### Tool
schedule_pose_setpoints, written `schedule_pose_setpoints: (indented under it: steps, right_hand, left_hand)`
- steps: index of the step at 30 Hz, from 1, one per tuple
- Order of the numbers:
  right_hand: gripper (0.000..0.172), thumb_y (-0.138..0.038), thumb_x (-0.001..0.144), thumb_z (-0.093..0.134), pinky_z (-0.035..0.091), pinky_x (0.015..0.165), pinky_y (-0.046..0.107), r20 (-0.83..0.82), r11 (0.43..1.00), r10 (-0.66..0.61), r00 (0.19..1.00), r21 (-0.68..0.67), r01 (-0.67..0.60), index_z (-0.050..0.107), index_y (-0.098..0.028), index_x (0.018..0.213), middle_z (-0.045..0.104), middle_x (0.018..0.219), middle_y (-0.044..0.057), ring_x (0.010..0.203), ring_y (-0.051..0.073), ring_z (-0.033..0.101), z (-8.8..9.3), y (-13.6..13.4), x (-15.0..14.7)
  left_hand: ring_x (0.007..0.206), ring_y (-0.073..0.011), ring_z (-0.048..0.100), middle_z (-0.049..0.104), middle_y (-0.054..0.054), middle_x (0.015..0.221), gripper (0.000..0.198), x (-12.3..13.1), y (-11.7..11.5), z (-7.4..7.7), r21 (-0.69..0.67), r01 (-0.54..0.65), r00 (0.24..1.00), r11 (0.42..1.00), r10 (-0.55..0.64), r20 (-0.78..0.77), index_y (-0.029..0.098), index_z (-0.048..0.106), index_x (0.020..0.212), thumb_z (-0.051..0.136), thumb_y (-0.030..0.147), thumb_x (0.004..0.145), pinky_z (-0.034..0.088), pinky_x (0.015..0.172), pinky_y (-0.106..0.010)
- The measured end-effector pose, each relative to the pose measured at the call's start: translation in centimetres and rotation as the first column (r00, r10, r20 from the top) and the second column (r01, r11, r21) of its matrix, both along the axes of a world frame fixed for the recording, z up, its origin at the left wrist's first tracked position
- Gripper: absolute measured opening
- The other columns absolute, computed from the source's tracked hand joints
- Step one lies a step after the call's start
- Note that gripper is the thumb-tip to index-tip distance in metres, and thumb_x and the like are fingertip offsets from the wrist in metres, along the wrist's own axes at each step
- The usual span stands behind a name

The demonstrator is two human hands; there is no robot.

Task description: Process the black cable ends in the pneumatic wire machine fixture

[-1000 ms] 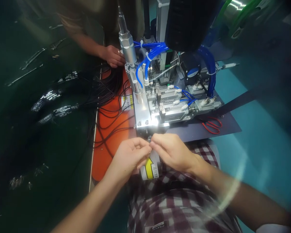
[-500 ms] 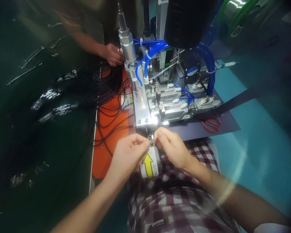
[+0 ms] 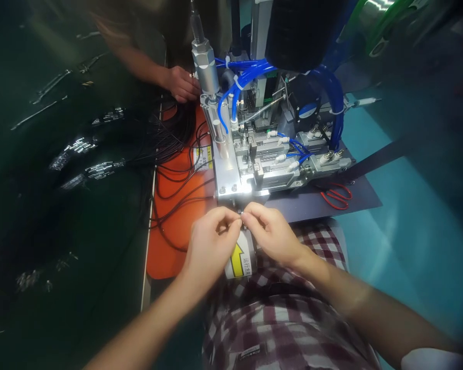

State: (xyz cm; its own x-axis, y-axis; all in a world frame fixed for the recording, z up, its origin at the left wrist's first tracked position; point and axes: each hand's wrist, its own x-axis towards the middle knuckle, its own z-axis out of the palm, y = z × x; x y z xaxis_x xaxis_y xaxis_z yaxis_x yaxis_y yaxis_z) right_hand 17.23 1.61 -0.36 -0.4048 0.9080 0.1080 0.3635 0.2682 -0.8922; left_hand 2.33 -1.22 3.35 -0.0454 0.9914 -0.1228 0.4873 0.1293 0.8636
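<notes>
My left hand point(image 3: 212, 239) is closed in a pinch, thumb against forefinger, in front of the machine. Its fingertips meet those of my right hand point(image 3: 272, 234), which is pinched as well. Between them are thin wires, almost wholly covered by the fingers now; half a second ago coloured strands showed there. Just beneath the hands is a cylinder with a white label point(image 3: 247, 262) and a yellow arrow point(image 3: 236, 261). The metal machine point(image 3: 227, 177) with its front plate stands directly beyond my fingertips.
Black cables point(image 3: 177, 128) lie bundled on the orange board point(image 3: 170, 257) to the left. Another person's hand point(image 3: 182, 84) is at the far side. Blue air tubes point(image 3: 254, 72) arch over the machine. Red-handled scissors point(image 3: 336, 196) lie on the dark mat point(image 3: 312, 205).
Both hands have shifted slightly up, and their fingertips have come closer together. The coloured strands seen between them earlier are now hidden. The view has moved a little.
</notes>
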Motion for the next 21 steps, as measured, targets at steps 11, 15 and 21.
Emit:
schedule_pose_setpoints:
  steps: [11,15,21]
  right_hand:
    - [0.028,-0.031,0.092,0.047,0.032,0.056,0.025,-0.275,0.937,-0.144,0.951,-0.346,0.042,0.042,-0.02,0.066,0.037,0.063,-0.005,0.059,0.011,0.035,-1.9,0.6,-0.4]
    - [0.029,-0.031,0.092,0.047,0.032,0.057,0.025,-0.253,0.936,-0.168,0.953,-0.344,0.074,0.041,-0.02,0.066,0.035,0.063,-0.005,0.06,0.011,0.035,-2.1,0.5,-0.6]
    - [0.029,-0.031,0.092,0.048,0.032,0.058,0.026,-0.191,0.94,-0.178,0.965,-0.324,0.109,0.041,-0.02,0.066,0.037,0.064,-0.004,0.06,0.011,0.036,-1.7,0.4,-0.5]
  left_hand:
    - [0.083,-0.0145,0.061,0.066,-0.004,0.088,0.016,-1.2,0.7,-2.6,0.294,0.196,0.952,0.935,-0.11,-0.285,0.017,0.068,0.095,0.054,0.013,0.088,0.048,0.075,-0.025]
    - [0.08,-0.0125,0.06,0.062,-0.004,0.085,0.018,-1.6,0.7,-2.8,0.346,0.258,0.938,0.902,-0.148,-0.313,0.015,0.068,0.096,0.052,0.01,0.089,0.048,0.073,-0.022]
    - [0.076,-0.0114,0.059,0.059,-0.003,0.081,0.02,-1.8,0.5,-2.9,0.357,0.268,0.939,0.895,-0.16,-0.305,0.015,0.068,0.099,0.052,0.009,0.089,0.048,0.068,-0.021]
